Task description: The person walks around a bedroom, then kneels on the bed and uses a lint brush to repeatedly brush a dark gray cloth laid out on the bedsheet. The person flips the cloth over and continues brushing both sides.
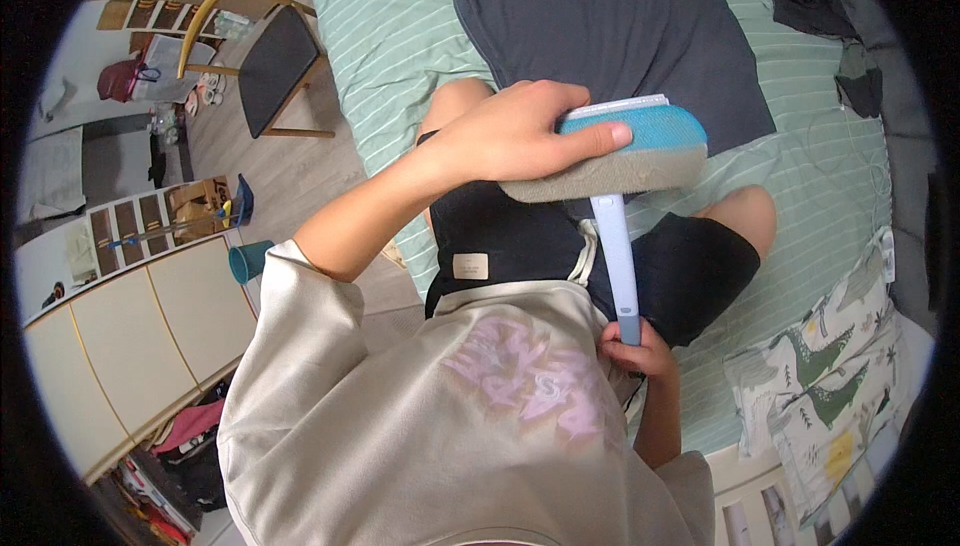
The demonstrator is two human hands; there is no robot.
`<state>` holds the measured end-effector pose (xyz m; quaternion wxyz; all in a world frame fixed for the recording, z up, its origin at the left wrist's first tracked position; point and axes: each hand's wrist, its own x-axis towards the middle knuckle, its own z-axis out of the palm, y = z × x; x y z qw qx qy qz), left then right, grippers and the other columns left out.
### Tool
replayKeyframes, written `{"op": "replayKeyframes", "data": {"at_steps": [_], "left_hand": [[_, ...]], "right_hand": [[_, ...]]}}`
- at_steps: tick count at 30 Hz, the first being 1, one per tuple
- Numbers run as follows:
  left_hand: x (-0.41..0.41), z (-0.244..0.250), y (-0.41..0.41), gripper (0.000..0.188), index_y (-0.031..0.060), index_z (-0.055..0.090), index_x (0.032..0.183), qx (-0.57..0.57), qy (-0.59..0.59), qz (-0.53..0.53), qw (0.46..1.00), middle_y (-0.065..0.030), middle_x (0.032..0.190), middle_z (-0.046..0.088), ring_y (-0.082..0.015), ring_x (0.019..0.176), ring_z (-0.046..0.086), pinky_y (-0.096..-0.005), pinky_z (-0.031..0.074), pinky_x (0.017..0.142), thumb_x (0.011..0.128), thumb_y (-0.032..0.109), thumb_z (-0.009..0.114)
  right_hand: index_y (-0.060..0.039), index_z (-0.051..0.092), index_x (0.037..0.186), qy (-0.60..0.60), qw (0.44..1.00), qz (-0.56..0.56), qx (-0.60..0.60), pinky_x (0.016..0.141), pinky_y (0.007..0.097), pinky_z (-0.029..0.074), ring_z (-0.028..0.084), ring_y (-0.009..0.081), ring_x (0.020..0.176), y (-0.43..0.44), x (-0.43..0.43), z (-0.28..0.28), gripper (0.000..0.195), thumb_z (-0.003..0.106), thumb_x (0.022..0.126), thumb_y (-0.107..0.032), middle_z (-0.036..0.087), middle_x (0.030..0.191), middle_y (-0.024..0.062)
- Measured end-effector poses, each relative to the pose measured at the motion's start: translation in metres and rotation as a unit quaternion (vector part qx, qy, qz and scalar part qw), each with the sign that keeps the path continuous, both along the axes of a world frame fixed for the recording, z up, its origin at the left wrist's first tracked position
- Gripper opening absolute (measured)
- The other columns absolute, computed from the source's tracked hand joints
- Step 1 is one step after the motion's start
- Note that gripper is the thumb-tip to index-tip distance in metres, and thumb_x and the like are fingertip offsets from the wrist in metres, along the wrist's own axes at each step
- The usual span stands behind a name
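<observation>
A lint brush is held in both hands above my lap. Its long pad (660, 167) is blue along the far side and grey, like matted lint, along the near side. My left hand (536, 130) grips the head from the left, thumb across the pad and fingers behind, mostly hidden. The pale blue handle (616, 253) runs down towards my body. Around its darker lower end closes my right hand (639, 351), close to my shirt. Beyond the brush, a dark grey cloth (600, 21) lies spread over the green striped bedding (382, 43).
A pillow with a dinosaur print (829, 366) lies at the right, above a white slatted bed rail (750, 508). Dark crumpled clothes (814, 2) are at the far right. Left of the bed stand a wooden chair (281, 70), a teal bin (249, 262) and a cream cabinet (135, 351).
</observation>
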<state>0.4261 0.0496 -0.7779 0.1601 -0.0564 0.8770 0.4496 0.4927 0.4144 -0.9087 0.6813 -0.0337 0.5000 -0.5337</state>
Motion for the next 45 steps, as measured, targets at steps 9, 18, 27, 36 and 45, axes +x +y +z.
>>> {"op": "replayKeyframes", "data": {"at_steps": [9, 18, 27, 36, 45], "left_hand": [[0.021, -0.020, -0.030, 0.063, 0.0003, 0.050, 0.130, 0.463, -0.091, 0.020, 0.882, -0.0081, 0.111, 0.062, -0.0116, 0.102, 0.058, -0.0256, 0.047, 0.084, 0.089, 0.046, 0.065], [0.043, -0.033, 0.001, 0.057, -0.0003, 0.042, 0.133, 0.318, 0.097, 0.013, 0.943, -0.0088, 0.119, 0.056, -0.0136, 0.107, 0.056, -0.0285, 0.047, 0.093, 0.089, 0.019, 0.072], [0.036, -0.031, -0.005, 0.048, 0.0000, 0.044, 0.135, 0.399, 0.023, 0.041, 0.916, -0.0094, 0.122, 0.057, -0.0165, 0.110, 0.057, -0.0307, 0.048, 0.093, 0.096, 0.024, 0.061], [0.046, -0.018, -0.010, 0.097, 0.0006, 0.028, 0.149, 0.465, 0.042, -0.033, 0.884, -0.0140, 0.153, 0.033, -0.0227, 0.141, 0.032, -0.0367, 0.028, 0.115, 0.074, 0.020, 0.085], [0.040, -0.014, -0.013, 0.041, -0.0015, 0.045, 0.134, 0.191, 0.097, -0.018, 0.977, -0.0029, 0.112, 0.060, -0.0096, 0.104, 0.056, -0.0250, 0.046, 0.090, 0.099, 0.016, 0.057]], "right_hand": [[-0.0039, 0.064, 0.078, -0.043, 0.997, -0.027, -0.058, 0.044, 0.0217, 0.028, 0.040, 0.0033, 0.048, 0.012, -0.003, -0.007, 0.010, 0.067, 0.085, -0.010, 0.052, 0.061, -0.0053], [-0.0042, 0.065, 0.076, -0.047, 0.998, -0.037, -0.026, 0.045, 0.0217, 0.029, 0.041, 0.0030, 0.049, 0.015, 0.003, -0.010, 0.010, 0.067, 0.084, -0.011, 0.052, 0.061, -0.0052], [-0.0026, 0.066, 0.077, -0.046, 0.998, -0.040, -0.033, 0.044, 0.0225, 0.028, 0.041, 0.0038, 0.047, 0.012, 0.000, -0.009, 0.013, 0.067, 0.083, -0.013, 0.051, 0.058, -0.0042], [-0.0019, 0.066, 0.079, -0.049, 0.995, -0.045, -0.078, 0.043, 0.0226, 0.027, 0.040, 0.0037, 0.046, 0.015, 0.002, -0.011, 0.016, 0.068, 0.085, -0.016, 0.051, 0.057, -0.0042], [-0.0036, 0.065, 0.077, -0.030, 0.998, -0.027, -0.056, 0.042, 0.0218, 0.028, 0.039, 0.0036, 0.045, 0.015, 0.003, -0.008, 0.017, 0.070, 0.082, -0.019, 0.051, 0.058, -0.0046]]}}
